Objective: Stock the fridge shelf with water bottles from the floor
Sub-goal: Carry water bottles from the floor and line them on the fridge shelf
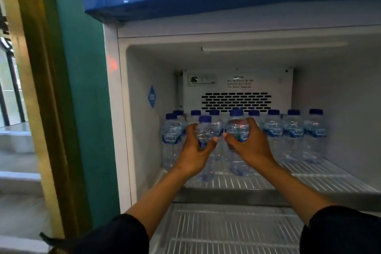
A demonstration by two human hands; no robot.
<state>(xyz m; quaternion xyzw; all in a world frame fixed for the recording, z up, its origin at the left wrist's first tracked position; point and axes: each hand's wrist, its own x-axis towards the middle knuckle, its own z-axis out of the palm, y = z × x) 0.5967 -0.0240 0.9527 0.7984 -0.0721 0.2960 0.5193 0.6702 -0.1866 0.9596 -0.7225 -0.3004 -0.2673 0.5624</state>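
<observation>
Two clear ribbed bottles (237, 130) gripped, left hand (195, 150), right hand (247, 146), wire shelf (309, 177)

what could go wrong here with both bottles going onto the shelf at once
1. The left hand and right hand each hold a bottle close together; the left bottle and right bottle could bump and tip.
2. The back row stands tight behind them; pushing in too far could topple it.
3. The wire shelf has gaps, so a bottle set down crooked may wobble.
</observation>
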